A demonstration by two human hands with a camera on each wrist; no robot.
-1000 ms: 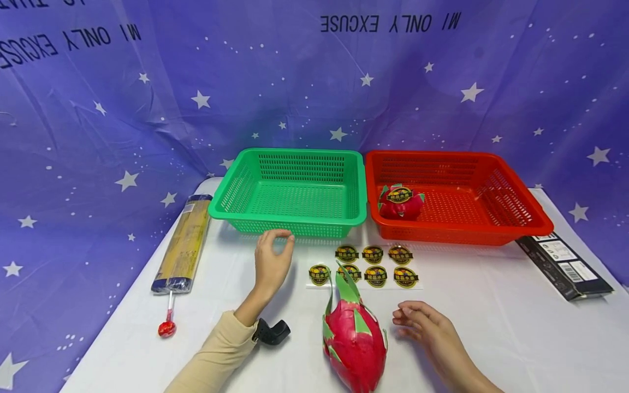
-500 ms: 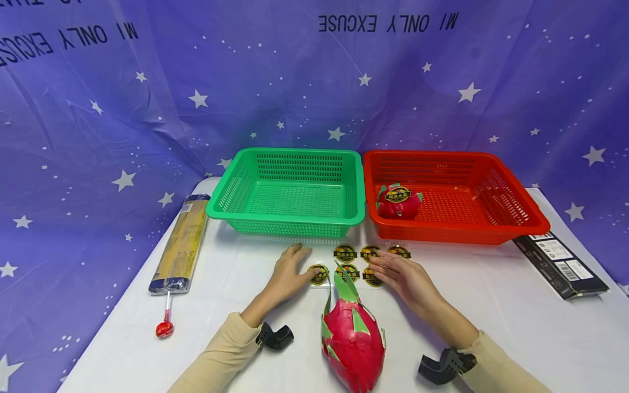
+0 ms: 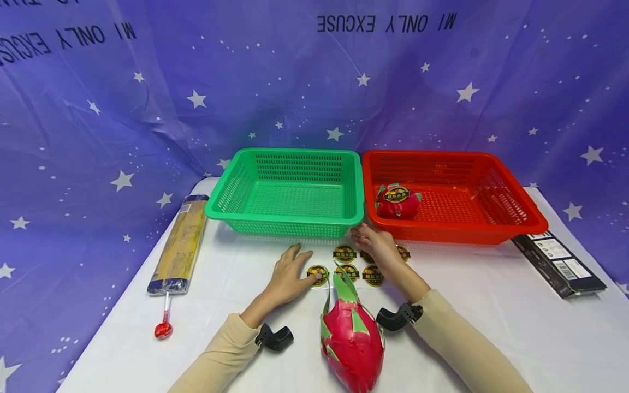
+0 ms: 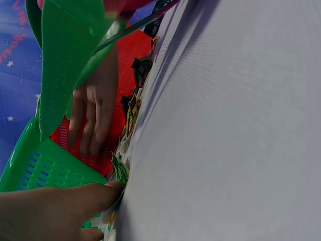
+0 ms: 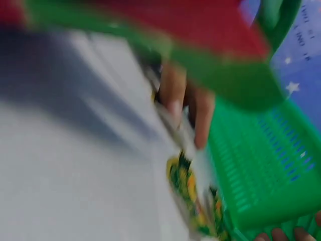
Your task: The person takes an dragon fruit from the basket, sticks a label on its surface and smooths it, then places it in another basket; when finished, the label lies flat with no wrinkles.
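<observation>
on the white table [image 3: 491, 295], the sticker sheet [image 3: 357, 265] lies just beyond the dragon fruit [image 3: 355, 338]. my left hand [image 3: 290, 275] spreads its fingers by the sheet's left edge, thumb touching the end sticker [image 3: 316, 271], while my right hand [image 3: 380, 248] hangs over the far side, fingers loose, pinching nothing (whether they touch the sheet, i cannot tell). if that thumb presses too lightly, the sheet could skid or crease. the fruit's green leaf [image 3: 346, 289] might snag my wrist; a careless knuckle could nudge the green basket [image 3: 290, 218].
</observation>
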